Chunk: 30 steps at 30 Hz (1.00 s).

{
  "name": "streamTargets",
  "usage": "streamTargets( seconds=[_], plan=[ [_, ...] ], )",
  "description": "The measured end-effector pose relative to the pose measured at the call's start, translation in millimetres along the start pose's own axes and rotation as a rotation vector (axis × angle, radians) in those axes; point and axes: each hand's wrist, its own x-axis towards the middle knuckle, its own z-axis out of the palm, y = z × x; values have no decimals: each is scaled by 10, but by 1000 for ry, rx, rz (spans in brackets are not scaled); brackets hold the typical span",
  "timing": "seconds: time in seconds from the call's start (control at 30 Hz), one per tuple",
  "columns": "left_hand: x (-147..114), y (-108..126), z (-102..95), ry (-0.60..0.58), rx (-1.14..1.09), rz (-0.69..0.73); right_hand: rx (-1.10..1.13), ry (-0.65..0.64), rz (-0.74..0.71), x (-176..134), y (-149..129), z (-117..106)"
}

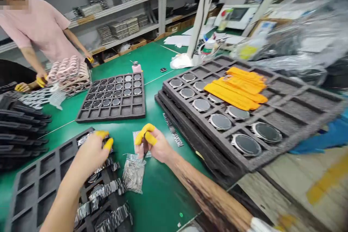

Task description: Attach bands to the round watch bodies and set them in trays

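My left hand (91, 152), with yellow finger covers, is over the near foam tray (28, 177). Two covered fingertips stand apart; what lies under the palm is hidden. Beneath and beside it, watches with metal link bands (107, 190) lie in the tray's right-hand cells. My right hand (156, 141) is just right of the tray, its yellow-covered fingers curled in a pinch. Something thin and dark shows below the fingertips, too small to name. Close under that hand lies a clear bag of small metal pins (134, 174), with another small bag (136, 139) partly behind the fingers.
Watch faces fill much of a foam tray (111, 96) farther back. Stacked trays at right carry watch faces and orange straps (236, 88); a metal band (174, 130) lies beside them. A co-worker (51, 29) stands at left by pink straps (70, 74). Black trays (21, 130) pile up at left.
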Motion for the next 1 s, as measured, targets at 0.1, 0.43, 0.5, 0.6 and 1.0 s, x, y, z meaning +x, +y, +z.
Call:
streamTargets(
  seconds=[0.1,0.43,0.5,0.6,1.0],
  plan=[
    [804,-21,-206,-8,174,-29,-2,29,-8,18,-32,-25],
    [2326,159,340,-133,305,-194,168,143,109,7,-107,-95],
    [2409,174,404,-150,307,-220,189,173,111,3,-130,-112],
    [2432,184,450,-150,277,-232,172,195,107,0,-159,-130],
    [1036,464,-139,-24,-479,-184,179,114,201,-56,-66,26]
  ],
)
